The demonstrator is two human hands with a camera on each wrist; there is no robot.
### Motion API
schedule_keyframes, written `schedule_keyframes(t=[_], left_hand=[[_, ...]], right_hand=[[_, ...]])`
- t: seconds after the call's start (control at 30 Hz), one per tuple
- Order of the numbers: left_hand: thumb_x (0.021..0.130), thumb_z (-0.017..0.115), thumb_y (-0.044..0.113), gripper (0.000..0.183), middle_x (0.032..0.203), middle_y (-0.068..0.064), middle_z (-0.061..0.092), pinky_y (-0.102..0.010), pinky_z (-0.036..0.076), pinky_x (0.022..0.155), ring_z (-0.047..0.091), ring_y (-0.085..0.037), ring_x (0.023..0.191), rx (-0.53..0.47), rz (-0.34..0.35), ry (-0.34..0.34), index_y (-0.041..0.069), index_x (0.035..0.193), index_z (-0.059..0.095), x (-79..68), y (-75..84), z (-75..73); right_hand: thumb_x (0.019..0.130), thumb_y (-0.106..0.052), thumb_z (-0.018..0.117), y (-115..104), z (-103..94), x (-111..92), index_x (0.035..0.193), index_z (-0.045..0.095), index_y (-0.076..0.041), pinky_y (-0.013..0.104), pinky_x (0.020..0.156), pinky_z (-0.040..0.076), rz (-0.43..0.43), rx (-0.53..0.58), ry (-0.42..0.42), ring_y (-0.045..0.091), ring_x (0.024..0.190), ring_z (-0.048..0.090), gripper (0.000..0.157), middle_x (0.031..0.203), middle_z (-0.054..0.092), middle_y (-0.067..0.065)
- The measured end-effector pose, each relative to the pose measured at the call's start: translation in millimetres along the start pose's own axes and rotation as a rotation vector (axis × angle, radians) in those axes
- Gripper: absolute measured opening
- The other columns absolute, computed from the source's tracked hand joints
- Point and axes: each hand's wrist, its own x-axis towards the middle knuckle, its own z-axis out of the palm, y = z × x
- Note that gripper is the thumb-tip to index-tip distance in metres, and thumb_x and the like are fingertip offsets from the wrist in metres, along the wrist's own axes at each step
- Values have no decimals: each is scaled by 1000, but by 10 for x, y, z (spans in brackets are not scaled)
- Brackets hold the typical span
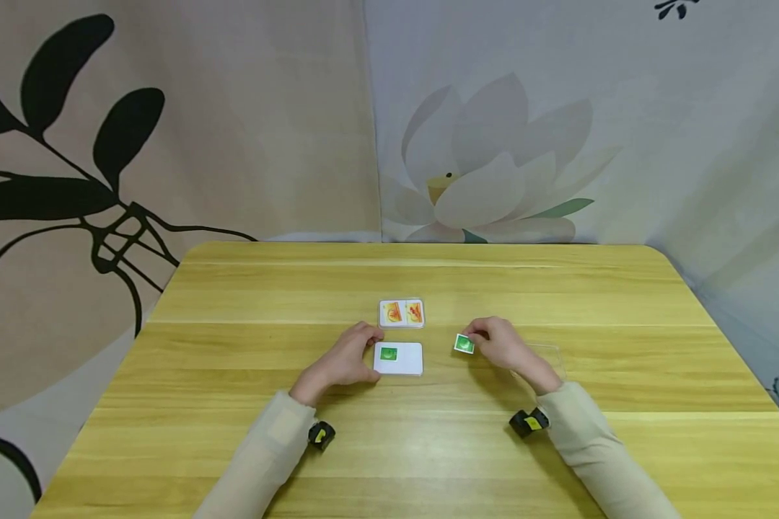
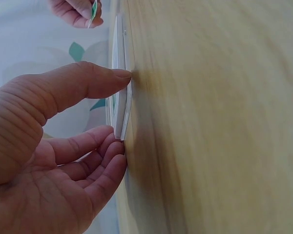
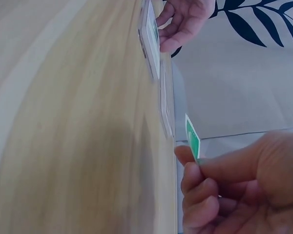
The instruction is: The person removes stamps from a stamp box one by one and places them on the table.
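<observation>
Green card (image 1: 464, 344) pinched in right hand (image 1: 501, 345); left hand (image 1: 342, 359) grips white case (image 1: 409, 360) bearing green square (image 1: 388, 354).

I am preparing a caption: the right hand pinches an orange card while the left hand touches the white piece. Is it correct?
Not quite: the right hand pinches a green card, not an orange one, as the head view shows.

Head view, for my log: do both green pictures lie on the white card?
No, the right hand pinches one green picture apart from the white card.
</observation>
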Motion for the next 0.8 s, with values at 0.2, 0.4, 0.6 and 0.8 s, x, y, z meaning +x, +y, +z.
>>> schedule_keyframes(t=[0.2,0.4,0.6,0.8], left_hand=[[62,80,-2,59,107,-10,53,-39,42,92,48,-25,100,-2,9,6,-7,115,55,-7,-2,3],[62,80,-2,59,106,-10,53,-39,43,92,49,-25,99,-4,16,11,-8,114,55,-5,-13,6],[63,80,-1,59,108,-10,53,-39,42,93,49,-24,101,-1,10,1,-7,116,55,-2,-17,3],[64,80,0,58,109,-10,53,-39,42,93,49,-24,102,-2,5,-2,-7,116,55,3,-15,1]], right_hand=[[91,3,52,29,-22,-24,91,67,5,22,52,34,22,2,-1,12,60,41,15,75,61,7],[88,4,56,68,-54,-40,87,66,2,26,62,42,26,1,-9,14,69,49,10,79,63,7],[86,4,59,123,-91,-67,85,66,2,25,61,42,17,14,-20,13,68,49,8,75,61,5],[85,6,59,139,-127,-84,83,65,2,23,58,42,20,8,-35,13,66,49,7,72,59,5]])
